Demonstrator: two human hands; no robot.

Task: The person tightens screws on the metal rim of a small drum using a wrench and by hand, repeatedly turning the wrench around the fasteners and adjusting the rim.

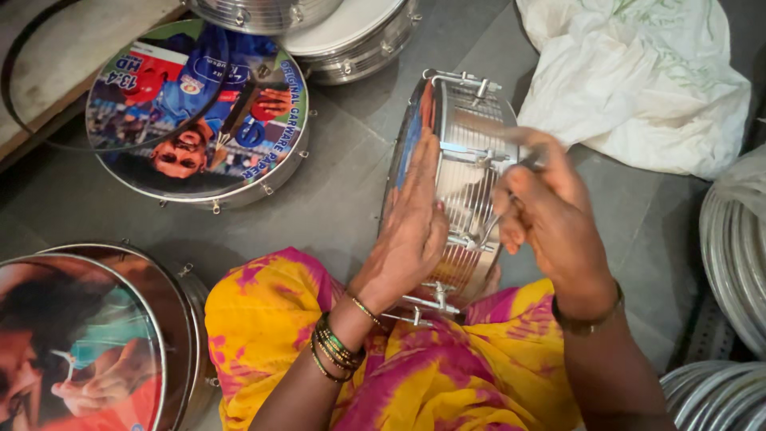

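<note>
drums and white cloth lie on grey floor.

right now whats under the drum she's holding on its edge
The metal drum stands on edge over the person's lap, its lower rim against the yellow and pink cloth. The left hand covers part of its printed head; the floor beneath is hidden.

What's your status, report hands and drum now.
Left hand flat against the printed head of the metal drum, which stands on edge. Right hand grips a small tool at a side lug. Nothing in the way.
</note>
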